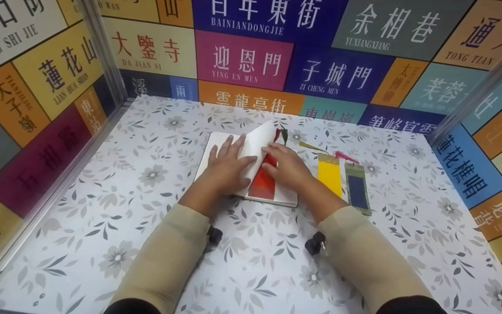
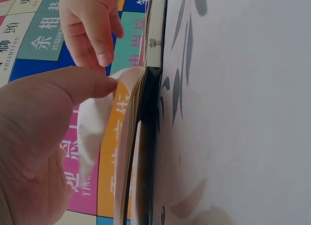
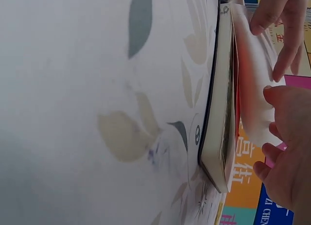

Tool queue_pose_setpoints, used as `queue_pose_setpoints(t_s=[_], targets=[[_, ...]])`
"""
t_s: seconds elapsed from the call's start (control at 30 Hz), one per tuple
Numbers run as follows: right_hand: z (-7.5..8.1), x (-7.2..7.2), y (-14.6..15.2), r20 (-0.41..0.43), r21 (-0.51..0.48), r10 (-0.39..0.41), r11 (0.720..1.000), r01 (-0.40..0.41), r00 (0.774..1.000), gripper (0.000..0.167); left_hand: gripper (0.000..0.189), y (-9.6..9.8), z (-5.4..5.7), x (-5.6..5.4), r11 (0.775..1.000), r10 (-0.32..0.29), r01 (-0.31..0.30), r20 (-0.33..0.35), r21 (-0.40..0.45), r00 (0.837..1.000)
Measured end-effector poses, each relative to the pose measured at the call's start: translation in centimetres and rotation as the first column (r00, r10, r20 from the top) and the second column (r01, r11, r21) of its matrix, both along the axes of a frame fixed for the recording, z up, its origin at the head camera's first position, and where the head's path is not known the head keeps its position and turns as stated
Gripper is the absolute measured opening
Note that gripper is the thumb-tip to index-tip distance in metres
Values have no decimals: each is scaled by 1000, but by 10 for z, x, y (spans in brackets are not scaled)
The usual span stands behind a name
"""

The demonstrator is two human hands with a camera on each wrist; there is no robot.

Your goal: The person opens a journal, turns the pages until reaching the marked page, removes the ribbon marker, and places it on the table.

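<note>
A notebook (image 1: 205,152) lies spread on the patterned table, one white page (image 1: 263,133) standing up from its middle. On the right-hand page is a red bookmark (image 1: 263,185), with a red and dark green tassel (image 1: 282,134) beyond the far edge. My left hand (image 1: 229,165) rests across the left side, fingers spread and thumb toward the raised page. Against the other side of that page, my right hand (image 1: 286,165) reaches with loosely bent fingers, partly covering the bookmark. In the right wrist view, the right thumb (image 3: 279,95) is right at the curved page.
Right of the notebook lie a yellow bookmark (image 1: 329,174) with an olive tassel and a dark blue bookmark (image 1: 357,189) in a green border with a pink tassel. Behind the table (image 1: 146,209) stand panels (image 1: 242,61) with printed street names.
</note>
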State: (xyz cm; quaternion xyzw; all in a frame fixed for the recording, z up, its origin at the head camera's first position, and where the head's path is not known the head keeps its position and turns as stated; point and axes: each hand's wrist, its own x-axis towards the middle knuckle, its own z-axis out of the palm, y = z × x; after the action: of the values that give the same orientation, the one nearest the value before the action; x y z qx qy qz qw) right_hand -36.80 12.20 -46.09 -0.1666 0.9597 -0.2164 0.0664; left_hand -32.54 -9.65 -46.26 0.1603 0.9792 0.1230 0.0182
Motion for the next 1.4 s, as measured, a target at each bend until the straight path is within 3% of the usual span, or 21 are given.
queue_pose_setpoints(t_s=[0.4,0.7,1.0,1.23,1.4], targets=[[-1,-2,-14,57,-17,11,1000,-10,998,68,77,0,1,0,999,37,-37,35,-13,999],[-7,-8,-17,91,11,-18,1000,17,996,76,70,-5,1,0,998,64,-64,166,-5,984],[-16,-12,-16,41,140,48,989,-54,998,74,67,-11,0,6,998,63,-64,288,-8,955],[-18,-10,-17,93,153,60,986,-73,994,61,68,-11,0,7,992,109,-128,399,20,911],[-18,-10,-15,78,157,79,983,-91,994,59,67,-12,1,8,988,125,-151,416,30,901]])
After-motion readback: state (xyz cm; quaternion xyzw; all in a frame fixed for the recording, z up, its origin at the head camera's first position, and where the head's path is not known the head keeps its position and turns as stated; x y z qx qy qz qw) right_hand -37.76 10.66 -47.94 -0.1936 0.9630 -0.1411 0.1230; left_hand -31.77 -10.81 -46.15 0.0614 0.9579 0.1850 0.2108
